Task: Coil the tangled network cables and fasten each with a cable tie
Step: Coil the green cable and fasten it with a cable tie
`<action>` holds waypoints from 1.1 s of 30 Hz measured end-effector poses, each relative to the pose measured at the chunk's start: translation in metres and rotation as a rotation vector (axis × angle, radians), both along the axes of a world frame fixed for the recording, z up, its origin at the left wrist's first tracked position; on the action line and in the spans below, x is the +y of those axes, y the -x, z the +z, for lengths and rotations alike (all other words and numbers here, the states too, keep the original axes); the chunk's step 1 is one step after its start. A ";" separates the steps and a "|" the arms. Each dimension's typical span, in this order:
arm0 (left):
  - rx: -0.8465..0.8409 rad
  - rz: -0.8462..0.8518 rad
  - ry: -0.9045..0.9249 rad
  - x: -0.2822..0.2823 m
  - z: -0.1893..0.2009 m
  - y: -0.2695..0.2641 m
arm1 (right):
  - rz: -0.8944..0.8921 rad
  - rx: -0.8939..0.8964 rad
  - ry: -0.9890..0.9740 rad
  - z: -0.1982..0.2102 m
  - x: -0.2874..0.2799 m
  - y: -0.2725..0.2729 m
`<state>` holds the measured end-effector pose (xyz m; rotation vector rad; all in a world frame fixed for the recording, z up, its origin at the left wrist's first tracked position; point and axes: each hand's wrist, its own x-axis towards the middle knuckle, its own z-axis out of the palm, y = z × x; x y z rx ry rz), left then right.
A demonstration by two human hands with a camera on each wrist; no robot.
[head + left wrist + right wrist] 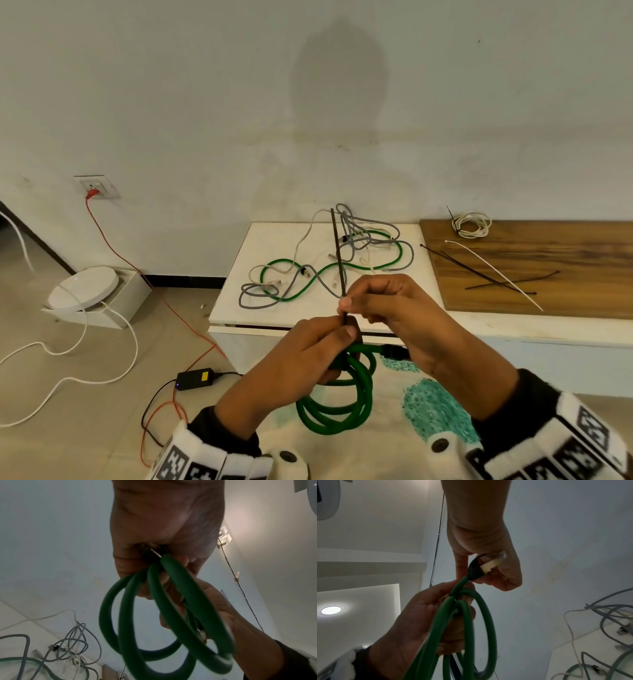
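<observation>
Your left hand (301, 356) grips the bunched top of the green coil (337, 401), fingers curled round the gathered turns, likely so the loops stay stacked while the tie goes on. The coil hangs below that hand, near the front edge of the white surface (239, 305) and off it. Just right of the coil's top, your right hand (383, 308) pinches the black cable tie (338, 253) between thumb and fingertips; its tail stands up past the coil, apparently being drawn through to cinch. Only the head view shows the tie's tail, the cable tangle (329, 260) beyond the coil and a tied white coil (471, 224) far right. Only the right wrist view shows the coil's plug (489, 563) lying against your right palm.
</observation>
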<state>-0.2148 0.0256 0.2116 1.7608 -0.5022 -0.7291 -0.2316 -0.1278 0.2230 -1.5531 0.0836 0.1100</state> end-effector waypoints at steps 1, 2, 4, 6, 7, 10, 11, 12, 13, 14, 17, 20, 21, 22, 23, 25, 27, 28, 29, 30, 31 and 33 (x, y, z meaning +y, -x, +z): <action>-0.008 -0.015 -0.011 0.000 0.000 -0.001 | -0.029 -0.025 0.000 0.001 0.000 -0.001; -0.013 -0.026 -0.018 0.000 0.000 -0.002 | -0.065 -0.055 -0.008 0.002 0.000 -0.002; -0.003 -0.048 -0.020 -0.001 -0.001 -0.003 | -0.145 -0.107 -0.019 0.004 -0.001 -0.006; -0.020 -0.078 -0.033 0.000 -0.002 -0.003 | -0.196 -0.127 0.001 0.005 0.000 -0.009; -0.066 -0.097 -0.062 0.000 -0.004 -0.003 | -0.209 -0.134 0.024 0.005 0.001 -0.011; -0.345 -0.124 -0.222 0.002 -0.012 -0.001 | -0.239 -0.135 0.087 0.001 0.003 -0.013; -0.424 -0.113 -0.265 0.002 -0.015 -0.001 | -0.252 -0.123 0.088 -0.002 0.006 -0.012; -0.480 -0.095 -0.291 0.003 -0.017 -0.002 | -0.256 -0.103 0.074 -0.005 0.008 -0.011; -0.509 -0.074 -0.302 0.003 -0.018 -0.001 | -0.245 -0.073 0.042 -0.007 0.011 -0.009; -0.517 -0.061 -0.298 0.003 -0.018 -0.001 | -0.220 -0.043 -0.010 -0.007 0.014 -0.007; -0.423 -0.009 -0.187 -0.001 -0.018 0.001 | -0.170 -0.037 -0.125 -0.002 0.017 -0.003; -0.415 0.058 -0.121 -0.003 -0.018 0.001 | -0.198 -0.097 -0.159 -0.001 0.018 -0.002; -0.447 0.043 -0.124 -0.004 -0.017 0.002 | -0.208 -0.121 -0.153 -0.002 0.019 -0.003; -0.482 0.013 -0.134 -0.005 -0.017 0.003 | -0.213 -0.145 -0.130 -0.003 0.019 -0.003; -0.507 -0.020 -0.146 -0.006 -0.017 0.004 | -0.214 -0.167 -0.099 -0.003 0.019 -0.004; -0.499 -0.076 -0.165 -0.008 -0.016 0.005 | -0.200 -0.205 -0.033 -0.002 0.018 -0.005; -0.483 -0.121 -0.193 -0.008 -0.015 0.005 | -0.188 -0.236 0.014 0.000 0.017 -0.007; -0.484 -0.137 -0.203 -0.007 -0.014 0.004 | -0.193 -0.246 0.022 0.000 0.017 -0.008; -0.486 -0.150 -0.210 -0.005 -0.013 0.003 | -0.201 -0.253 0.027 0.000 0.017 -0.009; -0.483 -0.165 -0.222 -0.004 -0.012 0.003 | -0.207 -0.255 0.035 -0.001 0.018 -0.011; -0.485 -0.181 -0.242 -0.004 -0.012 0.002 | -0.210 -0.251 0.047 -0.001 0.019 -0.011; -0.507 -0.205 -0.301 -0.004 -0.011 0.003 | -0.217 -0.226 0.062 -0.003 0.021 -0.013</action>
